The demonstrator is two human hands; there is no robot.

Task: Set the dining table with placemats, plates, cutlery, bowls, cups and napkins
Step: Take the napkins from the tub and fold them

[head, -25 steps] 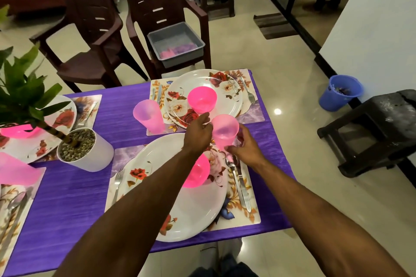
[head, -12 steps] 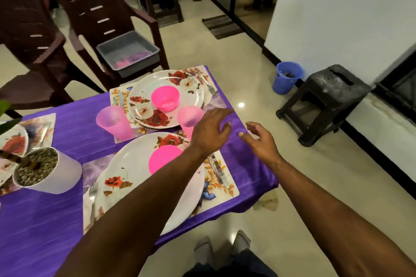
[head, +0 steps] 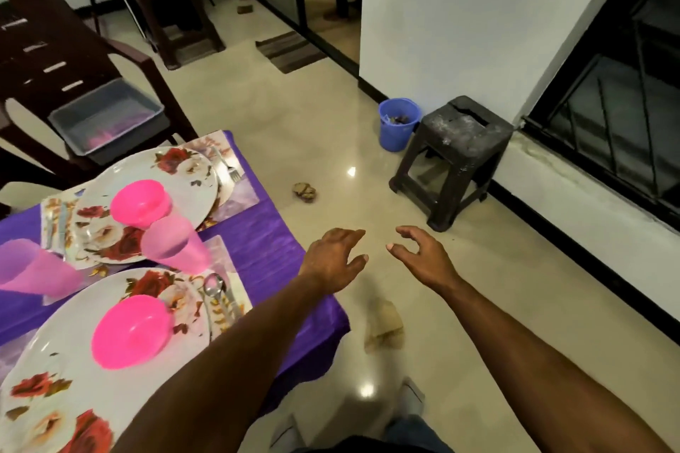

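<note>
Both hands empty, fingers loosely spread: left hand over the table's purple corner, right hand over bare floor, gripping nothing. Likely next step: fetching napkins, none visible on the placemats. Judgement: turn to the grey tub on the chair, take one napkin at a time, lay it flat beside the cutlery without knocking the pink cup. Cup, pink bowl and plate lie left of both hands, well apart from the fingers.
</note>
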